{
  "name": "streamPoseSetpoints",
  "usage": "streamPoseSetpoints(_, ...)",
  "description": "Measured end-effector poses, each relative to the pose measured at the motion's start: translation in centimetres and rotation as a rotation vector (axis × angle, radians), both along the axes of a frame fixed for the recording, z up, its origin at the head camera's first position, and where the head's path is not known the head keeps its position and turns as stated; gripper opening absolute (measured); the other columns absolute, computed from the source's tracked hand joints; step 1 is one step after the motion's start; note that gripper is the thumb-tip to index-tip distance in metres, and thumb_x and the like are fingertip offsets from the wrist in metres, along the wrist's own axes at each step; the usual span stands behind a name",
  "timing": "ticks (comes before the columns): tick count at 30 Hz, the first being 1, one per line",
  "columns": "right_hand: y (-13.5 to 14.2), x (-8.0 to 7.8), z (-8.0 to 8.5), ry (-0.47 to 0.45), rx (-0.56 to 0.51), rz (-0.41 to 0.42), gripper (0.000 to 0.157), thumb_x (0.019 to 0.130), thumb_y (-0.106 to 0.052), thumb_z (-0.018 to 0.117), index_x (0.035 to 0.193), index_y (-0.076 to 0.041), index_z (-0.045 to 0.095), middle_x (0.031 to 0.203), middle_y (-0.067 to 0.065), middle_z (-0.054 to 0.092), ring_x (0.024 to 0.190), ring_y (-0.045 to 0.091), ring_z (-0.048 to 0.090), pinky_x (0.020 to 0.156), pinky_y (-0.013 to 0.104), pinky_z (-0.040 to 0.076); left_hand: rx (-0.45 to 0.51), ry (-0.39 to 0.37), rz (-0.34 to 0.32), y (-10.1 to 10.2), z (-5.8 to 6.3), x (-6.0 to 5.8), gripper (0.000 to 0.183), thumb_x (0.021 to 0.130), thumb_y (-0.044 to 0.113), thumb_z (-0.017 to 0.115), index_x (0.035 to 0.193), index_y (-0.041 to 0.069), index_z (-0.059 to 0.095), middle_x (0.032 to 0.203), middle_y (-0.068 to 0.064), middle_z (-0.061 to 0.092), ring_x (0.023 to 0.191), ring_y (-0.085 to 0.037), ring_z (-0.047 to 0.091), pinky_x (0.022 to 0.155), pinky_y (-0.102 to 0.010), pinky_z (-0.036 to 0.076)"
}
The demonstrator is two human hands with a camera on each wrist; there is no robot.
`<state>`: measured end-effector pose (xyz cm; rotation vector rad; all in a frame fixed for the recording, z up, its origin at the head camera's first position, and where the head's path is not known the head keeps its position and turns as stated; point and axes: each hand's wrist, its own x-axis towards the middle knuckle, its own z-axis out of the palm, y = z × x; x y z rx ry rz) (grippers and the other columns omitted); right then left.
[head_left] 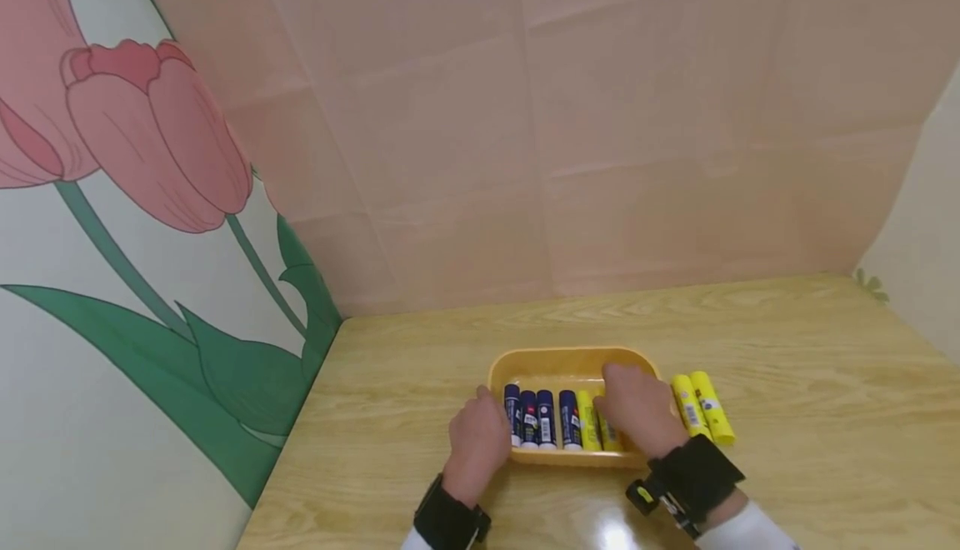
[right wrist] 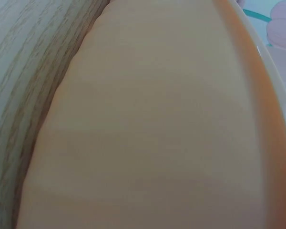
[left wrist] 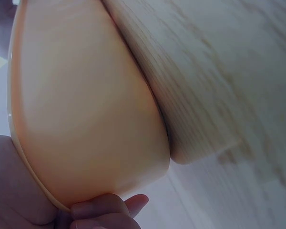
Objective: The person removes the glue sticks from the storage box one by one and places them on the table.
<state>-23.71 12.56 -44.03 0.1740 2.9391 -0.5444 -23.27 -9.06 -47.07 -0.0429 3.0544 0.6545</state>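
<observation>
A yellow-orange plastic basket (head_left: 551, 457) stands on the table. Inside it, dark blue glue sticks (head_left: 547, 418) with white ends lie in a row, beside two yellow glue sticks (head_left: 588, 421). My left hand (head_left: 480, 433) grips the basket's left end; the left wrist view shows its fingers (left wrist: 102, 206) against the outer wall (left wrist: 90, 105) below the rim. Over the basket's right end, my right hand (head_left: 641, 408) has its fingers inside, beside the rightmost yellow stick. Whether they hold anything is hidden. The right wrist view shows only the outer wall (right wrist: 148, 114) at close range.
Two more yellow glue sticks (head_left: 711, 407) lie side by side on the wooden table (head_left: 825, 417), just right of the basket. A pinkish-brown sheet (head_left: 600, 117) covers the back wall. A tulip mural (head_left: 165, 133) fills the left wall.
</observation>
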Motion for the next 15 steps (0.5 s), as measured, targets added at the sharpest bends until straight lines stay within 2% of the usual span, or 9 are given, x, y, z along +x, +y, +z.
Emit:
streamPoseSetpoints(6,-0.10,0.21,0.23,0.001,0.004,0.007,0.021,0.089,-0.017,0.070,0.099,0.000,0.061,0.076,0.009,0.055,0.067,0.025,0.053,0.056,0.036,0.042,0.011,-0.005,0.009,0.10,0.05,0.07,0.037,0.105,0.026,0.046,0.123,-0.006,0.053,0.074,-0.008,0.052,0.060,-0.019,0.050,0.052,-0.032,0.045)
streamPoseSetpoints(15,-0.31,0.53,0.14,-0.009,0.011,0.003,0.018,0.089,-0.015,0.068,0.094,0.000,0.061,0.073,0.009,0.054,0.063,0.024,0.053,0.053,0.034,0.042,-0.001,0.000,0.006,0.13,-0.06,-0.01,0.035,0.105,0.026,0.047,0.121,-0.005,0.054,0.075,-0.009,0.053,0.062,-0.019,0.052,0.056,-0.035,0.048)
